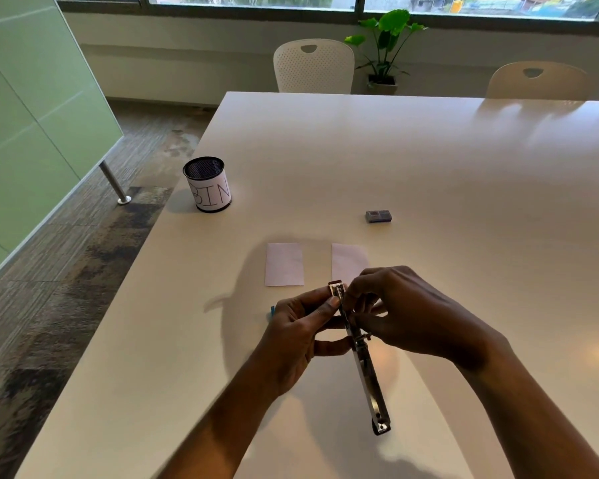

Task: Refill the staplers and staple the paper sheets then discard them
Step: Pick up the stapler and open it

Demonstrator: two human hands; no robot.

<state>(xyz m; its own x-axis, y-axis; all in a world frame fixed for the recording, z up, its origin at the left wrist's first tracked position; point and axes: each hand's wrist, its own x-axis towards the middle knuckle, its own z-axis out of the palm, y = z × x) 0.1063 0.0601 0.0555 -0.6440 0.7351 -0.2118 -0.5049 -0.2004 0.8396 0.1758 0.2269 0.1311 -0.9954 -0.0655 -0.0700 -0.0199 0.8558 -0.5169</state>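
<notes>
A stapler (pixel 367 368) is swung fully open above the white table (pixel 429 160), its metal arm pointing back toward me. My left hand (pixel 301 337) grips its front half from the left, thumb on the magazine. The fingers of my right hand (pixel 398 312) pinch at the magazine channel; whether they hold staples is hidden. Two small white paper sheets lie just beyond the hands, one on the left (pixel 284 264), the other (pixel 347 261) on the right. A small staple box (pixel 378 216) sits farther back. A bit of something blue (pixel 272 311) peeks out left of my left hand.
A black mesh cup labelled BIN (pixel 209 184) stands near the table's left edge. Two white chairs (pixel 313 65) and a potted plant (pixel 384 46) are beyond the far edge. A green glass partition (pixel 32 115) stands on the left over carpet.
</notes>
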